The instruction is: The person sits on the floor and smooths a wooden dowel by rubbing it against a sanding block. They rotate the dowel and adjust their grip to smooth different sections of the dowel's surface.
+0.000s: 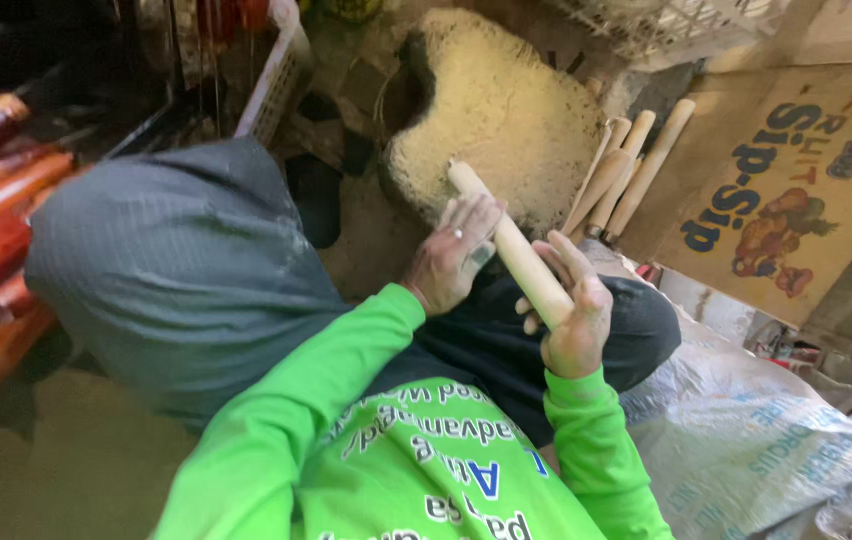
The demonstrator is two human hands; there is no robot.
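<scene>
The person is sitting low, knees up, and is holding a pale, smooth, round wooden stick (511, 245) slantwise above the lap. The right hand (578, 318) is cradling its lower end, fingers curled round it from beneath, palm turned up. The left hand (454, 255) is lying against the stick's upper half, fingers flattened along the wood rather than wrapped, so this is a light touch and not a full clasp. The stick's top end is reaching toward a coarse, cream-coloured fibrous mat (501, 115) on the ground ahead. It looks stiff and light, dry enough not to slip (the sanded surface may be dusty), and it seems best taken near the middle or by both ends. Several similar pale wooden sticks (626, 165) are leaning just right of the mat, beside a printed brown cardboard sheet (796, 170).
</scene>
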